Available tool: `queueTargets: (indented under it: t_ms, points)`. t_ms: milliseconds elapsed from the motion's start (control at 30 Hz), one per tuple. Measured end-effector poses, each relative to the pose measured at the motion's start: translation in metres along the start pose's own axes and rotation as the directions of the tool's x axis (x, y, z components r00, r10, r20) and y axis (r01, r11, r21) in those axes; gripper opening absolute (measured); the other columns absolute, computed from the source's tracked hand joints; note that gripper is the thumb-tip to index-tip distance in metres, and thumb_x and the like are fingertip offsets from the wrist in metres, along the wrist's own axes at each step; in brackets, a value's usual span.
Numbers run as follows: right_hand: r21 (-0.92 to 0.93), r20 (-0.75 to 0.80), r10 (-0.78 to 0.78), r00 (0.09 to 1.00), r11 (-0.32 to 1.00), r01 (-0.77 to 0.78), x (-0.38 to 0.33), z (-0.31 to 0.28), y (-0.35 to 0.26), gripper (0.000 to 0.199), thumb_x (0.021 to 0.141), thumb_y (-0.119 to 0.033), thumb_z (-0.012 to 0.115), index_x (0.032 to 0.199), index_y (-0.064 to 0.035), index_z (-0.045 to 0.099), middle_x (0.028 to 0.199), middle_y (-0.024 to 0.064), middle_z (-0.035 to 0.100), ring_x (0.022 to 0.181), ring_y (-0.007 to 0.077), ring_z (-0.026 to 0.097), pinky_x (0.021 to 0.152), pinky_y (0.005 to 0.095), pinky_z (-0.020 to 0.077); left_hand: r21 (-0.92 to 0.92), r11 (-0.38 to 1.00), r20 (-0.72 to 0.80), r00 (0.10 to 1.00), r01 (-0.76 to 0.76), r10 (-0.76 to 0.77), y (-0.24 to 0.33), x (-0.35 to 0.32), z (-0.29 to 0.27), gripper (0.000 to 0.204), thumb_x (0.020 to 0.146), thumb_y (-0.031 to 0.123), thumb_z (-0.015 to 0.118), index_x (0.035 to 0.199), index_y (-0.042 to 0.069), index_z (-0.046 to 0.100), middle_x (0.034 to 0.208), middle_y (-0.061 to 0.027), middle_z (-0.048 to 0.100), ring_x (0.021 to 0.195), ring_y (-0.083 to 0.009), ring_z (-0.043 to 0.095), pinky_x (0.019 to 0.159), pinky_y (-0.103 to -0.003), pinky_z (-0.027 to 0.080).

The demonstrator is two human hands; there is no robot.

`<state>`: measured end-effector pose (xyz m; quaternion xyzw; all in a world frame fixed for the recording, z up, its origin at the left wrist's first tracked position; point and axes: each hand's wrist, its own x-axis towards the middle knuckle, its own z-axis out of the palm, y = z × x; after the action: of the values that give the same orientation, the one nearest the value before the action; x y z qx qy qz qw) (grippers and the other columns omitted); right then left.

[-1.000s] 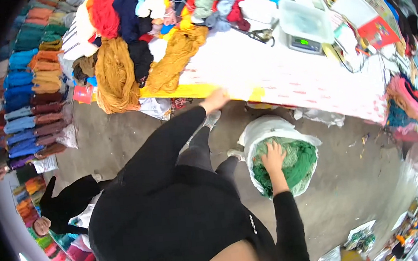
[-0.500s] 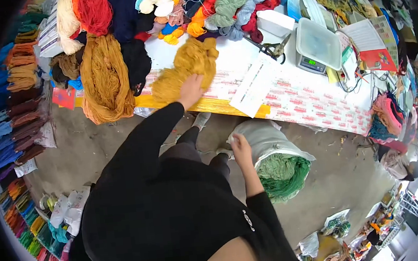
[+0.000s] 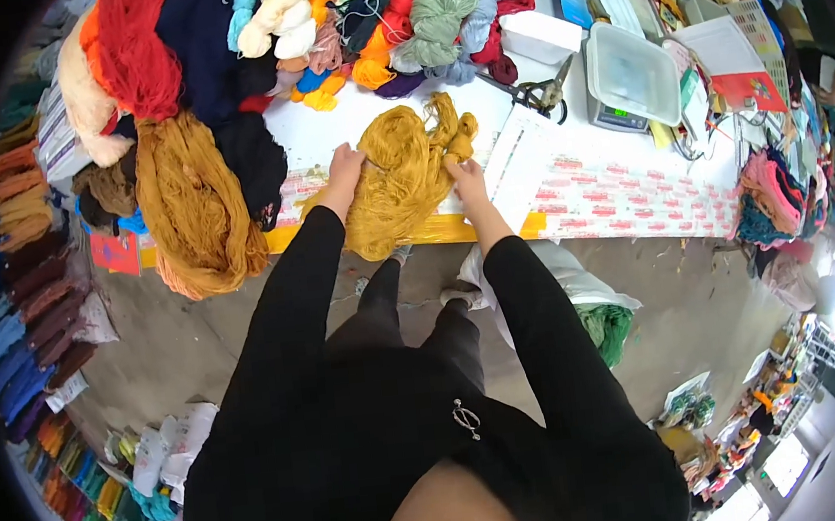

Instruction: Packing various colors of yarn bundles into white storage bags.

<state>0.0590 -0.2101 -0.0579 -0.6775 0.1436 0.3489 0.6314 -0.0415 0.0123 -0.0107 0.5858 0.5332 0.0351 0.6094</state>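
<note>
A long white table point(image 3: 581, 184) runs across the upper part of the head view, its near edge trimmed with a yellow strip, above a grey concrete floor point(image 3: 193, 332). The table's far side is crowded with piled skeins of yarn in red, navy, cream, green and orange, so the bare white surface is only a band along the near edge. A mustard-yellow skein point(image 3: 404, 176) lies on that band, its lower end spilling over the yellow edge. The left hand point(image 3: 344, 172) rests on the skein's left side with fingers spread and lightly curled into the strands. The right hand point(image 3: 465, 178) presses the skein's right side, fingers half open, gripping loose yarn rather than closing round it. Both black sleeves reach up from the lower edge.

Just left of the skein, a larger ochre bundle point(image 3: 196, 206) hangs over the table edge toward the floor, beside a dark navy skein. To the right, well apart from the hands, lie scissors point(image 3: 537, 96), a white box point(image 3: 539, 36) and a scale carrying a clear tray point(image 3: 631, 74); printed sheets point(image 3: 623, 205) cover the table out to its right end.

Below the table edge, a white sack of green yarn point(image 3: 599, 318) stands on the floor near the person's right leg. Stacked coloured yarn lines the far left, leaving an open strip of floor between it and the person.
</note>
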Motion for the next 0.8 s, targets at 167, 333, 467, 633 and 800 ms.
queueTargets:
  t_ms: [167,333,467,633,800]
  points:
    - [0.287,0.284,0.021,0.958,0.952,-0.106,-0.014,0.044,-0.034,0.067,0.08,-0.019,0.068,0.131,-0.0019,0.029,0.119,0.0133,0.051,0.106,0.0235,0.054,0.085,0.0349,0.0466,-0.135,0.952,0.516,0.84,0.274,-0.168,0.03,-0.034,0.047,0.072,0.091,0.039,0.049,0.145,0.008,0.01,0.147,-0.007,0.021,0.132,-0.0207,0.025,0.104,-0.031,0.026]
    - [0.378,0.267,0.117,0.957,0.9,-0.216,-0.064,0.042,-0.05,0.05,0.079,-0.016,0.069,0.122,-0.0032,0.046,0.112,0.009,0.057,0.1,0.0227,0.057,0.082,0.037,0.0493,-0.153,0.976,0.674,0.705,-0.158,0.22,0.021,-0.062,0.031,0.061,0.092,0.036,0.047,0.142,0.008,0.024,0.143,-0.0115,0.031,0.13,-0.0235,0.032,0.102,-0.033,0.03]
    - [0.458,0.173,-0.121,0.978,0.889,0.029,-0.137,-0.001,-0.035,0.046,0.076,-0.009,0.068,0.117,-0.0015,0.05,0.109,0.0088,0.06,0.097,0.0208,0.059,0.082,0.0352,0.0497,0.324,0.593,0.648,0.629,-0.737,0.429,0.055,-0.135,0.024,0.058,0.087,0.031,0.053,0.133,0.001,0.035,0.131,-0.0211,0.042,0.122,-0.034,0.04,0.101,-0.038,0.031]
    - [0.294,0.208,-0.205,0.956,0.946,0.139,-0.266,-0.009,-0.048,0.069,0.067,-0.014,0.08,0.125,-0.0057,0.044,0.119,0.0033,0.055,0.106,0.0123,0.052,0.092,0.0315,0.043,0.096,0.628,0.676,0.514,-0.772,0.529,0.038,-0.211,-0.001,0.063,0.084,0.029,0.047,0.135,-0.002,0.028,0.137,-0.0187,0.03,0.13,-0.0322,0.026,0.108,-0.041,0.019]
    - [-0.007,0.123,-0.719,0.684,0.688,0.725,-0.322,-0.059,0.013,0.055,0.084,-0.014,0.061,0.132,-0.0057,0.036,0.131,0.0068,0.046,0.119,0.0205,0.045,0.102,0.0362,0.0344,-0.134,0.489,0.984,-0.058,-0.862,0.166,0.087,-0.308,0.03,0.08,0.067,0.012,0.056,0.138,0.001,0.02,0.141,-0.0215,0.022,0.134,-0.0344,0.019,0.11,-0.041,0.015]
